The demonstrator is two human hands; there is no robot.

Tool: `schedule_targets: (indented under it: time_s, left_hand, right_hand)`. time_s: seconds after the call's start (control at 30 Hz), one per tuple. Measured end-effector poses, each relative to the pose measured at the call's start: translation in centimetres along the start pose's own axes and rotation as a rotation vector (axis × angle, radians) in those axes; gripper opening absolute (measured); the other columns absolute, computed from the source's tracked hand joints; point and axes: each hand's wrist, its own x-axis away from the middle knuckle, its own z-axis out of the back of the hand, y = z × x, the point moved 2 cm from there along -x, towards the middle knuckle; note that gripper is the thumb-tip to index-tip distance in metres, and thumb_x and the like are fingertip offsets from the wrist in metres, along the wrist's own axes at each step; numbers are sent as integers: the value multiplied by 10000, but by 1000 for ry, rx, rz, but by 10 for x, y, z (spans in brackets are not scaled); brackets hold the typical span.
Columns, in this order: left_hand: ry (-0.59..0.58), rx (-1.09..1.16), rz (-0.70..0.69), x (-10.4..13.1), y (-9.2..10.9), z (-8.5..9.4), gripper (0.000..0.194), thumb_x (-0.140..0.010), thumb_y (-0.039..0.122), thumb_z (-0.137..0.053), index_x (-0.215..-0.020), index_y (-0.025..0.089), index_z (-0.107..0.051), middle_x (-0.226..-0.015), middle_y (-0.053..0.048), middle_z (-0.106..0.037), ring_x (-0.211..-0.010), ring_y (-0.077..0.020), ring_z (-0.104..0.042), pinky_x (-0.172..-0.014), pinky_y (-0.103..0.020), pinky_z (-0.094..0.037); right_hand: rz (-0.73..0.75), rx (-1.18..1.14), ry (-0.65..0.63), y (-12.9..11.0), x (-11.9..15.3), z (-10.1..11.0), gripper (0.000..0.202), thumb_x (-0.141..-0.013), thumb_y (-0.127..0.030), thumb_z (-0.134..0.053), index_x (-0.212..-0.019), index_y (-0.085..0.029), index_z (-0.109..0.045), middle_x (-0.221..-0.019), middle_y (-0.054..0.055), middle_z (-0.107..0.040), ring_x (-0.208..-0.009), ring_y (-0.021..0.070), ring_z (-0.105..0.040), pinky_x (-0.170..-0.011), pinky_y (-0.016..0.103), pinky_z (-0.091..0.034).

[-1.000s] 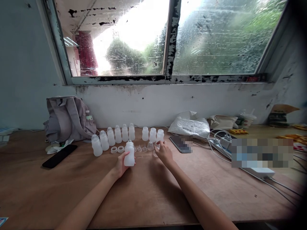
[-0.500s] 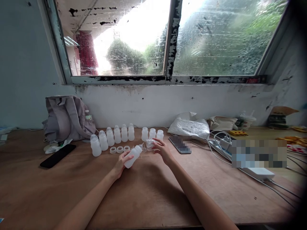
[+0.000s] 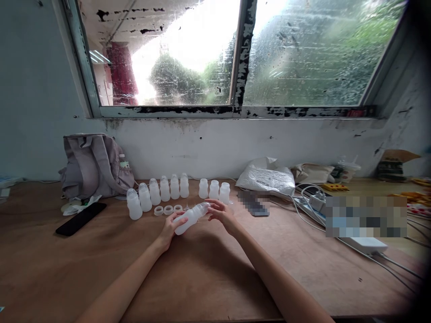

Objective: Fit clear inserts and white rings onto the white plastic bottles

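My left hand (image 3: 168, 231) is wrapped round a frosted white baby bottle (image 3: 186, 224), which tilts up to the right above the table. At its upper end sits a clear bottle cap (image 3: 202, 207), covering the nipple. The fingers of my right hand (image 3: 220, 213) are closed on that cap. Several white collar rings (image 3: 168, 210) lie in a row behind the bottle; clear nipples behind it are partly hidden. Capped bottles (image 3: 155, 193) stand in a slanting line at the back left. Three open bottles (image 3: 214, 189) stand behind my right hand.
A grey backpack (image 3: 96, 166) leans at the wall, with a black phone (image 3: 81, 219) before it. To the right are a silver plastic package (image 3: 266, 176), another phone (image 3: 257, 208), and a white power strip with cables (image 3: 365, 244). The wooden table (image 3: 202, 282) runs to the wall.
My right hand has brought the clear cap left and slightly down onto the nipple end of the bottle. The left hand holds the bottle in nearly the same place.
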Motion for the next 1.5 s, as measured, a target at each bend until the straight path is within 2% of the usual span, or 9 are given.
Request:
schedule_targets:
  time_s: [0.43,0.63,0.77,0.9,1.0,1.1,1.17,1.3,1.5]
  left_hand:
    - [2,-5,-95,2,-7,3,279,-617,315,-664,-826,141,-599,-690,-32,-594,-504,-116,-508,-353,-167,-333]
    - [31,-50,-102,1,-6,1,286,-602,324,-677,-805,141,-591,-688,-28,-588,-520,-122,-510,-369,-172,-334]
    - [55,-164,-176,0,-1,-3,284,-596,328,-691,-799,156,-591,-752,-36,-584,-642,-159,-537,-493,-216,-404]
    - [62,-204,-348,-2,5,-3,356,-611,280,-692,-938,192,-581,-965,-61,-568,-881,-203,-524,-761,-271,-398]
    - [118,-272,-459,-5,11,6,396,-655,277,-653,-1033,234,-543,-1073,-65,-516,-990,-226,-476,-865,-313,-345]
    - [133,-479,-557,-11,12,19,289,-686,271,-609,-972,241,-574,-1050,-67,-516,-1047,-251,-425,-950,-359,-257]
    - [138,-628,-572,-17,7,28,244,-693,264,-589,-936,240,-586,-1040,-72,-517,-1043,-266,-415,-959,-383,-227]
    - [187,-815,-560,-26,-5,41,237,-697,251,-564,-933,236,-585,-1042,-77,-507,-1025,-279,-413,-942,-404,-218]
    - [254,-933,-601,-31,-8,50,273,-701,226,-545,-973,220,-571,-1044,-106,-505,-1033,-299,-393,-929,-419,-210]
  right_hand:
    - [-23,44,-86,7,1,-9,371,-609,-329,-689,-923,-149,-604,-767,48,-609,-704,158,-557,-589,281,-452]
    - [-37,78,-98,11,-1,-4,407,-619,-352,-679,-968,-160,-600,-820,54,-610,-740,164,-560,-594,271,-450]
    - [-65,76,1,11,-2,-3,356,-671,-413,-624,-929,-169,-612,-793,55,-605,-695,161,-559,-530,247,-430]
    - [57,197,173,-2,-8,-3,325,-654,-437,-627,-833,-166,-645,-725,48,-616,-630,152,-538,-524,254,-416]
    - [245,340,289,-24,-24,1,311,-686,-430,-590,-869,-181,-633,-795,50,-631,-675,163,-555,-588,272,-436]
    - [390,606,371,-45,-55,4,314,-695,-348,-590,-966,-190,-585,-848,47,-630,-720,160,-564,-657,281,-440]
    - [386,793,397,-51,-81,2,297,-694,-273,-590,-981,-197,-567,-852,39,-634,-734,155,-565,-686,283,-429]
    - [291,1037,314,-42,-129,-9,283,-709,-193,-575,-990,-199,-541,-938,45,-627,-821,151,-564,-714,271,-411]
    - [188,1173,261,-18,-169,-17,276,-728,-170,-566,-1001,-177,-526,-934,67,-619,-846,164,-558,-691,254,-392]
